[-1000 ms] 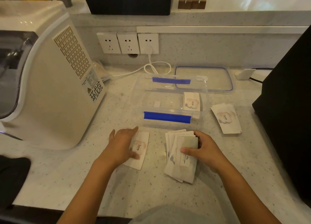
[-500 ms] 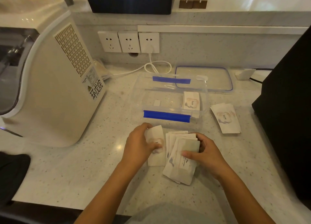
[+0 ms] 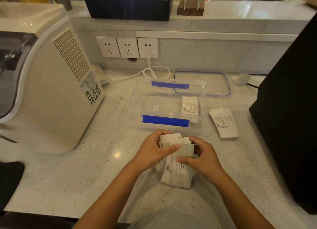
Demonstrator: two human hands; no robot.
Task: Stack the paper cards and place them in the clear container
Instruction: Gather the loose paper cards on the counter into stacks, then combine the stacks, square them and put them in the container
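Two hands on one fanned card stack (image 3: 176,167) over desk (image 3: 68,177): left hand (image 3: 152,151) and right hand (image 3: 204,158) both pinching it. One clear container (image 3: 169,105) just behind, one card (image 3: 190,105) inside. One small card pile (image 3: 223,122) right of it. One lid (image 3: 202,83).

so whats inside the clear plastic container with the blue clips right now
Inside the clear plastic container with blue clips, one white paper card printed "love" lies at the right end, and a small white scrap sits near the middle. The near blue clip hides part of the floor.
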